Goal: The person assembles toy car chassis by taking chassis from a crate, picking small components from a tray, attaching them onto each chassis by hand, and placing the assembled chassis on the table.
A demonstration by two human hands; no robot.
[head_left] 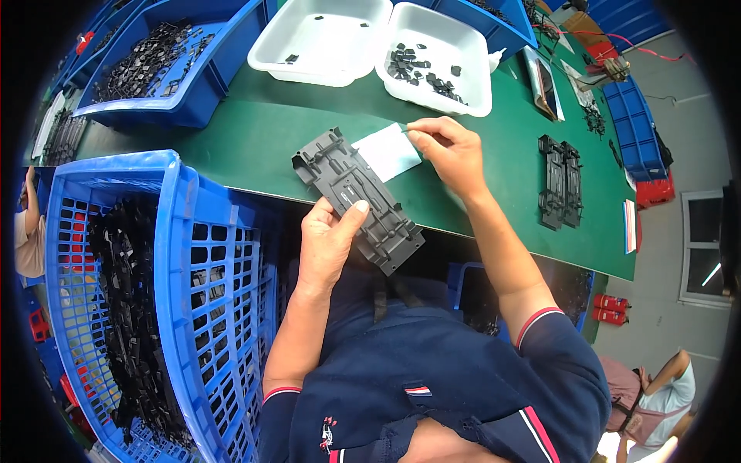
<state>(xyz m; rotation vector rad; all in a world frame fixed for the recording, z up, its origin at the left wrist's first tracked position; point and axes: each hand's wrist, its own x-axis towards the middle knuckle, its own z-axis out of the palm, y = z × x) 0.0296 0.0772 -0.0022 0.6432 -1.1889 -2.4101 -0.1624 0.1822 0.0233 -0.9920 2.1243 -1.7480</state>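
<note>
One long, ribbed black part (370,197)

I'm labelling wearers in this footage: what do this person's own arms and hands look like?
The left grip and right grip are ungloved hands. Both forearms are uncovered, with no watch or bracelet showing. The sleeves are short and dark navy, their cuffs edged in red and white.

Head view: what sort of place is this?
Probably a factory assembly workshop: a green workbench, a white tub of small black parts, and a blue crate heaped with black pieces.
</note>
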